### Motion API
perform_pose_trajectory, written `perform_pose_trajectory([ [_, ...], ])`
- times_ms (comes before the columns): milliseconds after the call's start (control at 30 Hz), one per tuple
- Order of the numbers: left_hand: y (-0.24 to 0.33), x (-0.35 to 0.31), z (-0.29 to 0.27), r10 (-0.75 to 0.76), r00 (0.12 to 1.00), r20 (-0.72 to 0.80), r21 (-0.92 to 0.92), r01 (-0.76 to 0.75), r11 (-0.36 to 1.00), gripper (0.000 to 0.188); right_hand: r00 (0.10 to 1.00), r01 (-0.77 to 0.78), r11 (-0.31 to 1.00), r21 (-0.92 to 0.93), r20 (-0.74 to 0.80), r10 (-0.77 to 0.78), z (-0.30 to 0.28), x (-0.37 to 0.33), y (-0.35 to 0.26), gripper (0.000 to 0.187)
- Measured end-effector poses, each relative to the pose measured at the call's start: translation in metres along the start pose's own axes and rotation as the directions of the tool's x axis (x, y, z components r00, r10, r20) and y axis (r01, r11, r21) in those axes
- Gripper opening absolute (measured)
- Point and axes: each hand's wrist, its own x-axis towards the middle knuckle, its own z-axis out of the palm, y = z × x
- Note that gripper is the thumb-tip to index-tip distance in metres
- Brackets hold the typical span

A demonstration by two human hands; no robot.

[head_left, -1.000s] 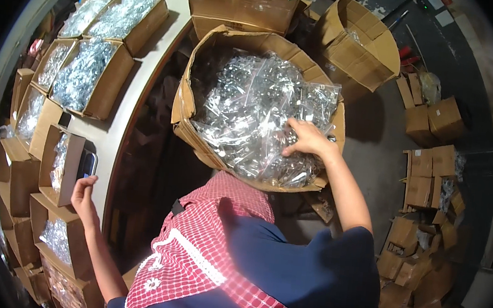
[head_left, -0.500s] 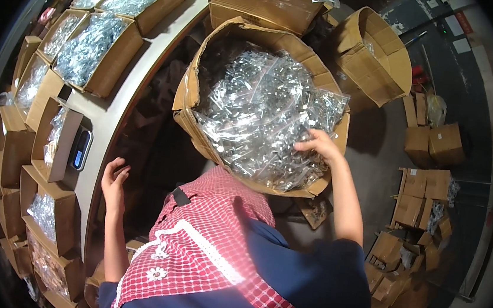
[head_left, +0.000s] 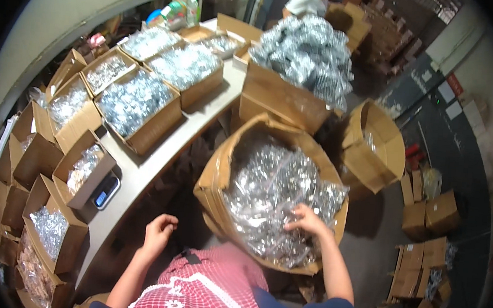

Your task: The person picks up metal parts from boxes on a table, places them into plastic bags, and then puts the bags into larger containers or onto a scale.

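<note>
In a large open carton (head_left: 219, 175) in front of me lies a heap of clear plastic bags (head_left: 274, 177) filled with small shiny metal parts. My right hand (head_left: 310, 221) reaches over the carton's right side into the heap. Its thumb and fingers pinch the clear film of one plastic bag near the middle of the pile. My left hand (head_left: 159, 232) hangs in the air between the carton and the table, touching neither. Its fingers are loosely bent, a little apart from the thumb, and nothing shows in them.
Along my left, a curved table (head_left: 137, 176) carries several boxes of bagged parts (head_left: 133, 101) and a small digital scale (head_left: 106, 192). Beyond the carton stands another box piled with silvery bags (head_left: 306, 56). A tall carton (head_left: 372, 145) is to the right. A person (head_left: 308, 2) is at the back.
The view has tilted up, bringing the far table end and a person into sight. My right hand has shifted toward the middle of the heap. My left hand's fingers have bent inward.
</note>
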Motion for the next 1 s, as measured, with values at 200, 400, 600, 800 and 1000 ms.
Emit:
perform_pose_trajectory([
  [200, -0.014, 0.004, -0.039, 0.026, 0.999, -0.031, 0.138, -0.022, 0.99, 0.019, 0.999, 0.011, 0.993, -0.12, -0.047, -0.017, -0.013, -0.003, -0.025, 0.027],
  [400, -0.051, -0.001, -0.083, -0.111, 0.986, -0.121, -0.224, 0.081, 0.971, 0.018, 0.85, 0.376, 0.817, 0.436, -0.513, -0.117, -0.039, -0.039, -0.105, 0.013],
  [600, -0.042, 0.001, -0.094, -0.248, 0.968, -0.044, -0.448, 0.203, 0.87, 0.024, 0.801, 0.598, -0.055, 0.8, -0.599, -0.008, -0.007, 0.01, -0.149, 0.031],
  [800, 0.027, 0.006, -0.098, -0.165, 0.967, 0.196, -0.512, 0.245, 0.823, 0.064, 0.856, 0.414, -0.068, 0.908, -0.413, -0.312, 0.095, 0.077, -0.179, 0.045],
  [1000, 0.048, 0.017, -0.068, 0.084, 0.913, 0.398, -0.67, 0.227, 0.707, 0.085, 0.885, -0.31, -0.246, 0.918, 0.185, -0.427, 0.202, 0.067, -0.243, 0.052],
])
